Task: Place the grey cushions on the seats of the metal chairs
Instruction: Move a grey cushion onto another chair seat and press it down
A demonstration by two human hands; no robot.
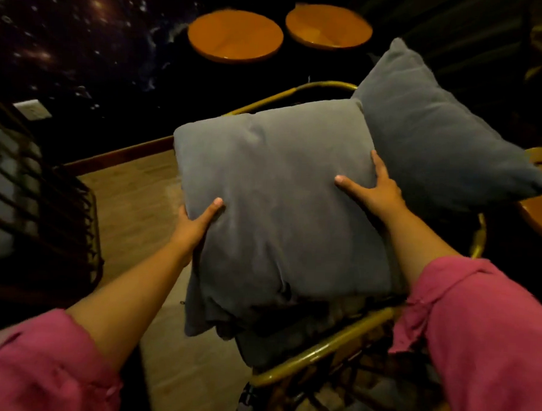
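Note:
A large grey cushion [273,199] fills the middle of the view, held over the seat of a gold metal chair [325,344]. My left hand [197,224] grips its left edge, thumb on top. My right hand [373,185] grips its right edge, fingers spread on the fabric. Under it, more grey fabric [257,338] lies bunched on the seat. A second grey cushion [437,135] leans tilted against the chair's curved back rail [302,91] at the right.
Two round orange table tops [235,36] [328,26] stand beyond the chair. Another orange table edge [539,217] sits at the right. A dark slatted chair [46,195] stands at the left. Wooden floor [136,205] lies between.

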